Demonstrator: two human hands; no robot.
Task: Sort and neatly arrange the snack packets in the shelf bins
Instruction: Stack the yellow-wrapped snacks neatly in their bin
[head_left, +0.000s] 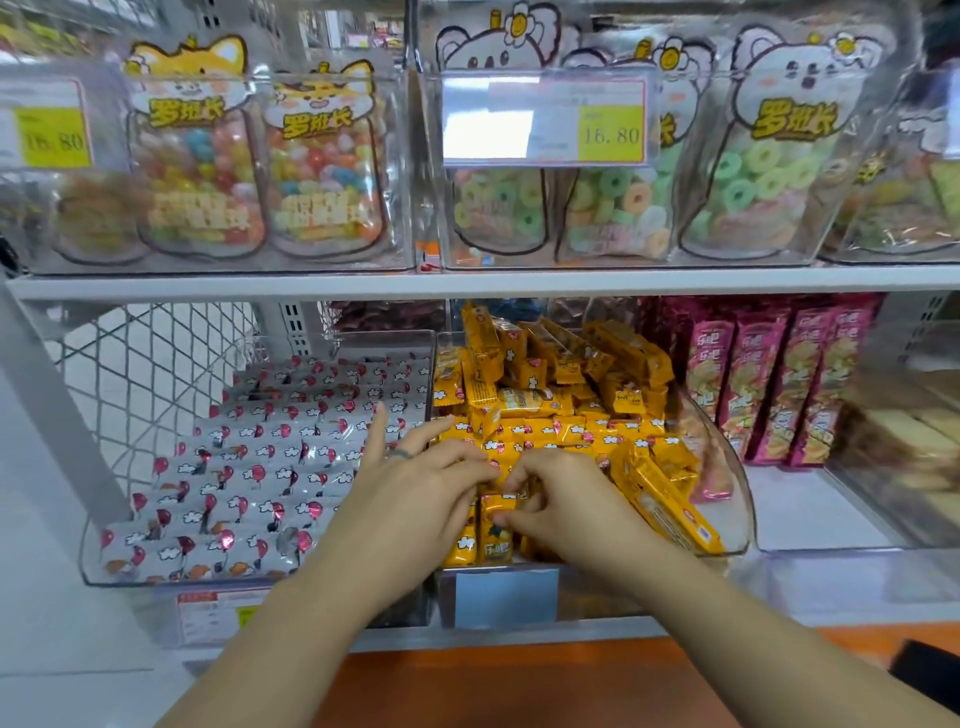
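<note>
The right hand is pinching one of the yellow packets with curled fingers. The left hand is lying open beside it, fingers spread, steadying the front row in the middle bin. Squaring each packet against its neighbours is likely serving best before tackling the jumbled heap behind.

A clear plastic bin at centre frame holds yellow snack packets, heaped and jumbled at the back, lying flatter toward the front. In the clear bin at lower left, silver packets printed with red balloons lie in tidy overlapping rows.
</note>
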